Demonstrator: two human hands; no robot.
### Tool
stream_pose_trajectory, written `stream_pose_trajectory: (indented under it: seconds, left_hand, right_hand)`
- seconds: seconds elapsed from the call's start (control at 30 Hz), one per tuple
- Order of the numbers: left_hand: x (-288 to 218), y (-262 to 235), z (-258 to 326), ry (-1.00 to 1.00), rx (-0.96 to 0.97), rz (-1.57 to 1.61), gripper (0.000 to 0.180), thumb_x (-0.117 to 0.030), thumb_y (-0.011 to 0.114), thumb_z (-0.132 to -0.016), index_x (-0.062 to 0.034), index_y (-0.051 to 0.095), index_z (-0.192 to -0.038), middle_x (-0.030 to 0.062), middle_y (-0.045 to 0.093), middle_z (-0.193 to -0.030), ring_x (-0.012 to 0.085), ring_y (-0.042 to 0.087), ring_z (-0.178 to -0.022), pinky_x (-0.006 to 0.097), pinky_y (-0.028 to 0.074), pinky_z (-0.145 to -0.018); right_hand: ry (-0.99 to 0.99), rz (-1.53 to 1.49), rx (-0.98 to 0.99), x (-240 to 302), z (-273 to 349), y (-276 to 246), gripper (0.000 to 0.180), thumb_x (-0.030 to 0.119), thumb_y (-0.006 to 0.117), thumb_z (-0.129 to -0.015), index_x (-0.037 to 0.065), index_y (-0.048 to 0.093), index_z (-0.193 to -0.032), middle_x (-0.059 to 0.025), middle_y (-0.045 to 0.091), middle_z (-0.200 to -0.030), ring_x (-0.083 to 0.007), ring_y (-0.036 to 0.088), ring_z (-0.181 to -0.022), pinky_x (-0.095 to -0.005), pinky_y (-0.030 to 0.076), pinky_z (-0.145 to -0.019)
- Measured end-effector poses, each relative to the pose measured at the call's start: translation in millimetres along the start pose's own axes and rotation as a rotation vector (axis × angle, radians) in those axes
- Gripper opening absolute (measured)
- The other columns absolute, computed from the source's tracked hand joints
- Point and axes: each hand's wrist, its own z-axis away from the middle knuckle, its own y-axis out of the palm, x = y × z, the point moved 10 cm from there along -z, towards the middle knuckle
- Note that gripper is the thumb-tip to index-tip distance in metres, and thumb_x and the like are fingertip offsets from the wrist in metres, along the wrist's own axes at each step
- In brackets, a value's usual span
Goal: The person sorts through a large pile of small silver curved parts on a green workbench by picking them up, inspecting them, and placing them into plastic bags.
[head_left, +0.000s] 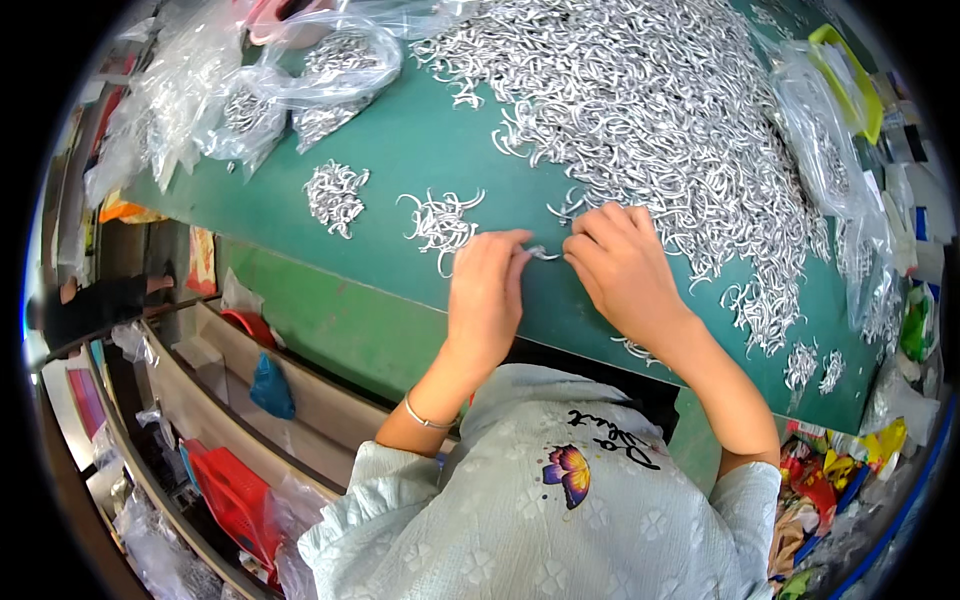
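Close to the table's near edge, my left hand (pixel 488 290) is closed, with thumb and fingertips pinched on small curved silver pieces (pixel 542 253). These pieces stick out toward my right hand (pixel 622 268), whose fingers are bent and pressed together at their other end. What lies under the right fingertips is hidden. Just left of my left hand is a loose small pile (pixel 440 220) of the same curved pieces, and farther left sits a tighter small pile (pixel 338 197). A huge heap of them (pixel 640 110) spreads beyond and right of my right hand.
Clear plastic bags (pixel 345 85) holding silver pieces stand at the far left of the green table (pixel 400 280). More bags (pixel 825 140) and a yellow-green basket (pixel 848 85) line the right side. A red plastic basket (pixel 235 500) stands low at left.
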Motion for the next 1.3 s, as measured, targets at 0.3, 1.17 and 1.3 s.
stream_pose_trajectory:
  seconds: [0.3, 1.17, 1.3]
  left_hand:
    - [-0.8, -20.7, 2.9, 0.048, -0.107, -0.114, 0.024, 0.010, 0.064, -0.079, -0.0017, 0.063, -0.100, 0.0106, 0.060, -0.083, 0.0243, 0.059, -0.073, 0.033, 0.046, -0.071]
    - [21.5, -37.0, 6.2, -0.122, -0.084, -0.544, 0.032, -0.010, 0.077, -0.075, -0.0103, 0.066, -0.105, 0.0096, 0.052, -0.113, 0.0309, 0.047, -0.107, 0.046, 0.036, -0.088]
    - [16.0, -43.6, 6.6, -0.106, -0.186, -0.472, 0.036, -0.007, 0.079, -0.072, -0.0125, 0.064, -0.105, 0.0078, 0.051, -0.107, 0.0283, 0.049, -0.104, 0.043, 0.037, -0.090]
  right_hand:
    - [0.095, -0.125, -0.085, -0.4, 9.6, -7.5, 0.014, 0.007, 0.068, -0.078, 0.005, 0.059, -0.088, -0.0061, 0.054, -0.088, -0.0238, 0.051, -0.086, -0.0352, 0.040, -0.076]
    - [1.049, 0.218, -0.422, -117.8, 312.3, -185.1, 0.008, 0.005, 0.067, -0.087, -0.001, 0.062, -0.089, -0.0067, 0.061, -0.080, -0.0142, 0.055, -0.074, -0.0277, 0.043, -0.067]
    - [1.016, 0.346, -0.394, -129.5, 326.1, -192.2, 0.008, 0.004, 0.066, -0.087, -0.001, 0.060, -0.088, -0.0070, 0.058, -0.079, -0.0158, 0.051, -0.071, -0.0288, 0.042, -0.066]
